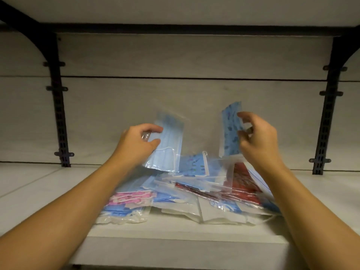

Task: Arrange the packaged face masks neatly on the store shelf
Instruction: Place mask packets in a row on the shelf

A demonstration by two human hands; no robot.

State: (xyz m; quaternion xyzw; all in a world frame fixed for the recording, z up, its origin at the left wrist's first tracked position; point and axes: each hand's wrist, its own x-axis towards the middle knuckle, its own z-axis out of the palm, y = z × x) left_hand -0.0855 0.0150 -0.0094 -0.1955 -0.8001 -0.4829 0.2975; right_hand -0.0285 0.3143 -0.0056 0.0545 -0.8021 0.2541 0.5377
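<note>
Mid-frame above the pile (185,193) on the shelf (39,191), the left hand (136,145) pinches a plain pack (169,143), the right hand (257,137) a printed pack (230,129); light, floppy, slippery film, best pinched at an edge.

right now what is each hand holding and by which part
The left hand pinches a plain blue mask pack by its left edge; the right hand grips a patterned blue mask pack by its right edge.

Our left hand (139,142) pinches a plain blue mask packet (168,145); our right hand (257,137) holds a patterned blue packet (230,131) upright. Below both hands, a loose heap of packets (185,193) covers the shelf (39,191).
</note>
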